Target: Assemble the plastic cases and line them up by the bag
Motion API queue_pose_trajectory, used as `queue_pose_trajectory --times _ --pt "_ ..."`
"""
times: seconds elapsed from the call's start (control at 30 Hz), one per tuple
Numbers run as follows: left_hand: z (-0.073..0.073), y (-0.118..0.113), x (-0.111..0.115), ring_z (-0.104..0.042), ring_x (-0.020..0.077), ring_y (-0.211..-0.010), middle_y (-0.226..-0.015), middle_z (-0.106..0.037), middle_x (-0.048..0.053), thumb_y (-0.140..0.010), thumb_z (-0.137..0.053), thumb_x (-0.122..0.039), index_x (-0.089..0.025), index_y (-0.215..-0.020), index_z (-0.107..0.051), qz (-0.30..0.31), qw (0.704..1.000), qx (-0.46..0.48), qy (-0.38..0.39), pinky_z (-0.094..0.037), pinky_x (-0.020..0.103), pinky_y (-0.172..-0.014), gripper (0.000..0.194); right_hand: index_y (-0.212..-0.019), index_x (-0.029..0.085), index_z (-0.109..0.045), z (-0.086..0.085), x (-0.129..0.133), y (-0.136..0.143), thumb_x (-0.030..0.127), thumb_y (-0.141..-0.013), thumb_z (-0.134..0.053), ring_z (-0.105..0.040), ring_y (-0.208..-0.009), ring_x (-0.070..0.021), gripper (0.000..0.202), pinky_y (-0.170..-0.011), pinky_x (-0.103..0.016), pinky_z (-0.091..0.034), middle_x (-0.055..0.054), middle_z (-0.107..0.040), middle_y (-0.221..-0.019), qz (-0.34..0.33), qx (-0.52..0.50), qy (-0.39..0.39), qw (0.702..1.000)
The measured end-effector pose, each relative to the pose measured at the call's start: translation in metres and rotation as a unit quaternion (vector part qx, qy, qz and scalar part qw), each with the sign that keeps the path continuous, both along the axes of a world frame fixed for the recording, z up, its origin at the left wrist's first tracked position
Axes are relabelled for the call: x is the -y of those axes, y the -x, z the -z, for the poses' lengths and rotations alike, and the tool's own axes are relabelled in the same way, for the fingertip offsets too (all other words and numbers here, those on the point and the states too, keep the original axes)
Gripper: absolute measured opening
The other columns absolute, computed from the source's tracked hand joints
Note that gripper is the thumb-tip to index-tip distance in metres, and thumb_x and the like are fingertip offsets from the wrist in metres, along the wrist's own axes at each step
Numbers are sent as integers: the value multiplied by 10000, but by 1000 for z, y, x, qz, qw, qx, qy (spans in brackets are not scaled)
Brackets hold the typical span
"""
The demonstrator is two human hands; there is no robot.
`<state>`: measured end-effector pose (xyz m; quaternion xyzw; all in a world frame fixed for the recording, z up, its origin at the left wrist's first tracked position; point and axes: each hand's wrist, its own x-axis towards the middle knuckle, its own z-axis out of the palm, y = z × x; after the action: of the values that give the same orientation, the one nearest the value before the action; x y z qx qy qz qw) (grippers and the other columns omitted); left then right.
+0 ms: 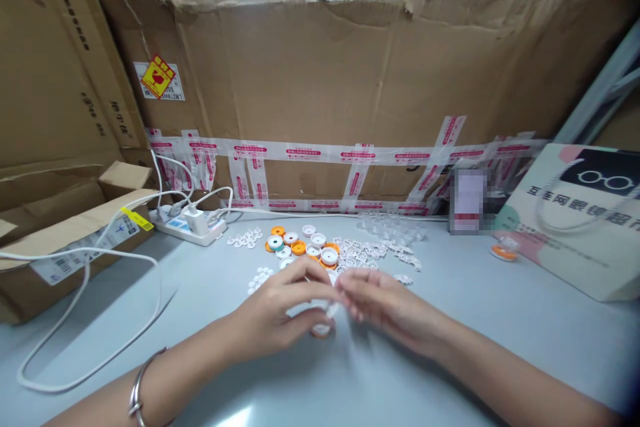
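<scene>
My left hand [283, 310] curls its thumb and fingers around a small white plastic part [332, 309], partly hidden by the fingers. Just under that thumb, low over the table, is a round white-and-orange piece [321, 331]. Fingers pressed together, my right hand [387, 303] meets the left fingertips; what it pinches, if anything, is hidden and blurred. Beyond the hands lie several round orange and white caps [299, 248], some stacked. Small white discs [260, 279] are to their left, and flat white cut-out pieces [363, 252] spread to their right.
A power strip [193, 227] with white cables [160, 280] stands at the left beside an open cardboard box [75, 247]. Clear plastic parts [395, 227] lie at the back. A phone-like object [469, 200], an orange-and-clear piece [505, 250] and a paper bag [575, 233] are at the right.
</scene>
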<state>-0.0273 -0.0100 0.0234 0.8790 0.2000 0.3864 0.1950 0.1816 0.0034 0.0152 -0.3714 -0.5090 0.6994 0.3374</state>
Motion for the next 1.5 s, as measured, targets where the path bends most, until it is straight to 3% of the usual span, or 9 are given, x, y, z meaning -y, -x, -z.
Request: queue_pose_trajectory --times 0.07,0.13,0.23,0.37,0.6,0.73,0.87,1.0,1.5 --pt "-2 1 -3 -554 170 -949 -995 -598 75 -811 -579 -121 -194 -1020 -617 -43 998 49 6 -475 306 -836 225 -788 164 -619 -5 -20 -25 422 -678 -676 -480 -556 -82 286 -574 -220 -384 23 -569 -631 101 132 -163 973" --pt "-2 2 -5 -574 152 -876 -950 -634 58 -815 -581 -135 -184 -995 -612 -81 992 92 29 -485 281 -787 189 -783 173 -621 -4 -40 -50 440 -681 -651 -506 -605 -116 287 -578 -245 -381 -1 -599 -689 178 264 -265 910" --pt "-1 2 -7 -571 111 -722 -850 -650 26 -797 -608 -146 -169 -953 -611 -115 983 125 64 -489 223 -680 158 -769 166 -633 6 -59 -72 430 -681 -622 -500 -574 -136 278 -537 -253 -365 -4 -581 -617 155 397 -298 854" --pt "0 0 -5 -566 105 -734 -856 -650 21 -796 -609 -151 -167 -945 -617 -110 986 99 71 -480 210 -695 150 -745 167 -649 21 -63 -68 378 -672 -613 -491 -567 -133 226 -532 -249 -363 5 -566 -595 117 442 -299 838" --pt "1 -1 -4 -580 108 -727 -853 -656 25 -791 -625 -186 -170 -990 -608 -129 986 88 52 -491 217 -691 200 -665 157 -609 18 -61 -62 372 -685 -595 -512 -543 -134 216 -497 -244 -364 -15 -591 -583 157 423 -274 849" --pt "5 -5 -1 -598 130 -752 -870 -658 44 -791 -630 -199 -167 -1036 -581 -141 988 67 -10 -504 247 -695 252 -653 155 -575 4 -38 -35 416 -634 -673 -567 -584 -133 280 -560 -249 -426 -19 -619 -619 172 267 -214 924" --pt "13 -12 4 -597 150 -846 -927 -644 72 -844 -560 -183 -166 -1019 -585 -107 988 14 -110 -501 270 -741 178 -709 160 -591 -4 -5 4 411 -625 -711 -605 -582 -129 290 -614 -273 -474 -1 -640 -602 82 137 -132 978" --pt "18 -15 5 -596 152 -818 -922 -637 70 -860 -530 -176 -173 -1005 -597 -125 980 -26 -154 -497 266 -712 159 -734 156 -658 -5 9 17 381 -603 -739 -603 -588 -116 273 -618 -264 -486 2 -653 -639 48 91 -105 989" --pt "17 -12 2 -585 155 -771 -845 -617 62 -859 -526 -181 -156 -958 -600 -161 979 -31 -119 -503 278 -689 125 -861 185 -691 -2 11 14 388 -691 -695 -601 -808 -145 264 -817 -309 -455 -32 -670 -831 35 10 -64 997"
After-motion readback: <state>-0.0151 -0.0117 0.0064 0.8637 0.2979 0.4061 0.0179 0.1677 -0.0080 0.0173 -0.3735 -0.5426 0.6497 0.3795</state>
